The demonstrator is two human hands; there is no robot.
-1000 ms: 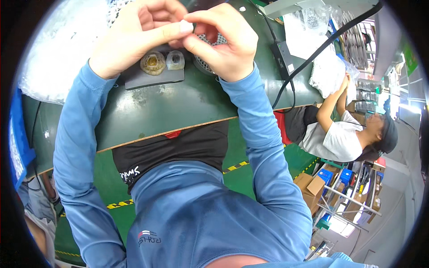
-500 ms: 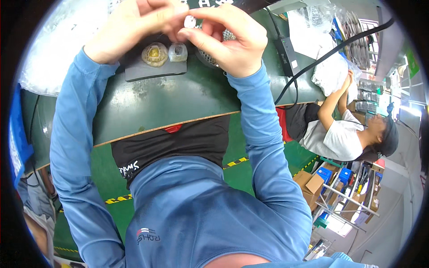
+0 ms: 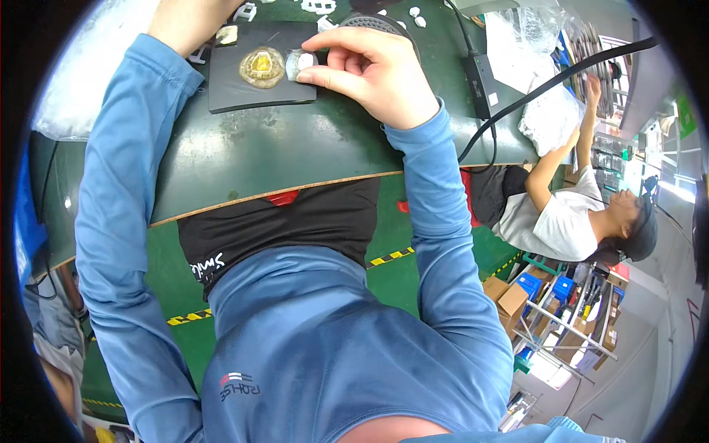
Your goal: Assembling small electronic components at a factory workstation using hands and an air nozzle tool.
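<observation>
My right hand (image 3: pixel 375 70) is closed in a pinch around a small white part (image 3: pixel 305 62). It holds the part at a small clear block (image 3: pixel 292 68), on the right end of a dark grey flat slab (image 3: pixel 221 90). Beside that block on the slab sits a round, see-through piece with a yellowish centre (image 3: pixel 261 68). A little cream-coloured piece (image 3: pixel 227 35) lies at the slab's far left corner. My left hand (image 3: pixel 190 23) reaches past the slab's far left, its fingers cut off by the picture's upper edge.
Small white plastic pieces (image 3: pixel 319 7) lie beyond the slab, near a round dark dish (image 3: pixel 373 24). A black power adapter (image 3: pixel 481 87) and a thick cable (image 3: pixel 557 78) are at right. A clear plastic bag (image 3: pixel 92 81) covers the left. Another person (image 3: pixel 565 210) works at the right.
My hands have parted. The right came down to the clear block with the white part; the left went up and left. The slab sits higher in view, and the other person's hand has lifted.
</observation>
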